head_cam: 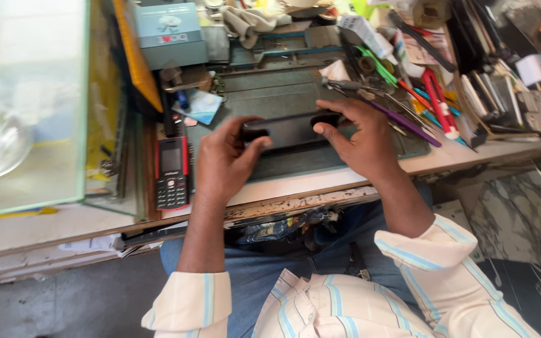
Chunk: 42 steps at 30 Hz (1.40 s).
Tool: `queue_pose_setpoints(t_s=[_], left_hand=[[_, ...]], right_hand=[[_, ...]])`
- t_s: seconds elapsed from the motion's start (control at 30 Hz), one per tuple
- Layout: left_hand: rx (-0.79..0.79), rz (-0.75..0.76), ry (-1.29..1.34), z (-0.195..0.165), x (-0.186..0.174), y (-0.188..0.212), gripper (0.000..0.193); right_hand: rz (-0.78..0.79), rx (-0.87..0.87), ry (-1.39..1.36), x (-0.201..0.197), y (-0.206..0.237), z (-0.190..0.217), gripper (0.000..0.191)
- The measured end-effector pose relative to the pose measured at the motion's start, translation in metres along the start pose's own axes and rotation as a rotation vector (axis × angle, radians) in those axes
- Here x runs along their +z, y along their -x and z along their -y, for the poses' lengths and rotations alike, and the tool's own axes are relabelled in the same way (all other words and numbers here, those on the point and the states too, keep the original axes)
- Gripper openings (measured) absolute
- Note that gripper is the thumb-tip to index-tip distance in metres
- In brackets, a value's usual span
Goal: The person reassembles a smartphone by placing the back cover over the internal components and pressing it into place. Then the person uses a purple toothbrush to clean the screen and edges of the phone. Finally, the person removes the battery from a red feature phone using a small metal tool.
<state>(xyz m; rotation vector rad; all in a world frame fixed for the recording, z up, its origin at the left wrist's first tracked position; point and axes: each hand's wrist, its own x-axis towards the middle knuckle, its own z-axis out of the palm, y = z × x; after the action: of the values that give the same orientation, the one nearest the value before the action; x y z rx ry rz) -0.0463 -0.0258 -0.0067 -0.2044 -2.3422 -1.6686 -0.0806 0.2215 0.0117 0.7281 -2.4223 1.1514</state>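
Over the mat, hands half-hide phone.

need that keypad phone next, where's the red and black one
In the head view, the red and black keypad phone lies flat on the bench, just left of the left hand.

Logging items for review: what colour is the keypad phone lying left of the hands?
Red and black keypad phone, clearest in the head view.

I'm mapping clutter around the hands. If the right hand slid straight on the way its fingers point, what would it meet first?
The right hand points leftward along the dark phone it grips; going on, it would probably first meet the left hand holding the other end, though depth is unclear.
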Motion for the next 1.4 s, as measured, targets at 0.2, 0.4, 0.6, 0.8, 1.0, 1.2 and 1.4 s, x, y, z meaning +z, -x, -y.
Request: queue_pose_setpoints(t_s=[0.2,0.4,0.6,0.8,1.0,1.2,1.4], left_hand=[[0.015,-0.058,-0.161,-0.006,0.001,0.002,0.038],[0.048,-0.086,-0.165,-0.009,0.0,0.003,0.038],[0.059,-0.155,-0.203,-0.006,0.002,0.003,0.034],[0.1,-0.157,-0.208,-0.004,0.003,0.003,0.04],[0.062,-0.136,-0.305,-0.006,0.002,0.003,0.055],[0.111,-0.133,-0.271,-0.006,0.0,0.003,0.065],[0.065,-0.132,-0.184,-0.005,0.0,0.005,0.061]], right_hand=[[0.051,0.174,-0.214,0.005,0.014,-0.025,0.059],[0.041,0.159,-0.251,0.007,0.017,-0.033,0.052],[-0.008,0.158,-0.155,0.007,0.021,-0.033,0.047],[-0.022,0.114,-0.132,0.007,0.019,-0.034,0.045],[0.003,0.175,-0.153,0.007,0.018,-0.034,0.048],[0.008,0.205,-0.192,0.007,0.018,-0.032,0.06],[0.014,0.161,-0.261,0.007,0.02,-0.037,0.054]])
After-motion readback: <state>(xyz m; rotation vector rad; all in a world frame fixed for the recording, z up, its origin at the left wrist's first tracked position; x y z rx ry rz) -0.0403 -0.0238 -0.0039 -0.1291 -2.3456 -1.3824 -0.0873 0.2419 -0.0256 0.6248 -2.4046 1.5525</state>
